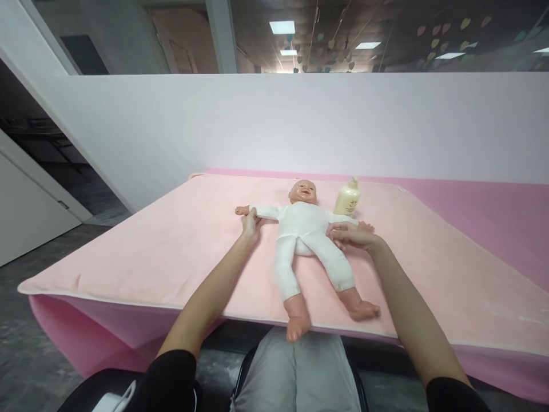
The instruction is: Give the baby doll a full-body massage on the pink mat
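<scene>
A baby doll (302, 220) with a white cloth body lies on its back, head toward the wall and feet at the table's near edge. Its arms are spread out to both sides. My left hand (251, 224) is closed around the doll's forearm at the left, close to its wrist. Over the doll's other side, between its arm and hip, is my right hand (352, 235). The fingers there are loosely curved, with the thumb apart from them, and nothing visible is held. A pale yellow pump bottle (347, 198) stands just beyond the doll's arm on the right.
A light pink padded mat (163, 246) covers the table, over a darker pink cloth (493, 217). Behind it rises a white wall (300, 126) with windows above. My legs (295, 372) are under the near edge. A white door (34, 194) is at the left.
</scene>
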`<state>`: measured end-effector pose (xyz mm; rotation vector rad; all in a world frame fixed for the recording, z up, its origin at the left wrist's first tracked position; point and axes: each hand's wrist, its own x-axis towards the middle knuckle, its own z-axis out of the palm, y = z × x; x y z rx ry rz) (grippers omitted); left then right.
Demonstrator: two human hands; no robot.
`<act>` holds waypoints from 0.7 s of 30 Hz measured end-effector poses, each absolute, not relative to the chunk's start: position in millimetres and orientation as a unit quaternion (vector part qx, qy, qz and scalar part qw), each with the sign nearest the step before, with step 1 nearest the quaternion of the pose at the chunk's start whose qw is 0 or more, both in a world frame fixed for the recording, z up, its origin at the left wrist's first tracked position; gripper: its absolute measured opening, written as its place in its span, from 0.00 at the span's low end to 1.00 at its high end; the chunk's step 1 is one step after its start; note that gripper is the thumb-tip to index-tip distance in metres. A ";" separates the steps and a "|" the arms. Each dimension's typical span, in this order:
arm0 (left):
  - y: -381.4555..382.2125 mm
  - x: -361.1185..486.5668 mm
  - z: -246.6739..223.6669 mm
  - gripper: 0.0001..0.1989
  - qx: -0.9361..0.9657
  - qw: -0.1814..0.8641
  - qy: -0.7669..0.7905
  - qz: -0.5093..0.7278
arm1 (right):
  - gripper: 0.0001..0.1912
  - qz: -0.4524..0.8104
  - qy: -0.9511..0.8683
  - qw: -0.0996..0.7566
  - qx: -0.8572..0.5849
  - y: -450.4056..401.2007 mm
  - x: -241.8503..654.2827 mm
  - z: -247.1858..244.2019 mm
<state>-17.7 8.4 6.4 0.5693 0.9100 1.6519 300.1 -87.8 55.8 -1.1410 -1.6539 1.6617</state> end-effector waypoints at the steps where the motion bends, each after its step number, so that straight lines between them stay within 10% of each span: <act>1: 7.5 -17.8 7.5 0.03 0.241 0.551 0.385 0.700 | 0.13 0.613 -0.570 0.312 -0.449 -83.3 298.6 49.8; 21: -4.2 -19.3 13.6 0.13 0.294 0.705 0.312 0.565 | 0.12 0.614 -0.112 0.691 -0.364 -47.4 280.0 11.8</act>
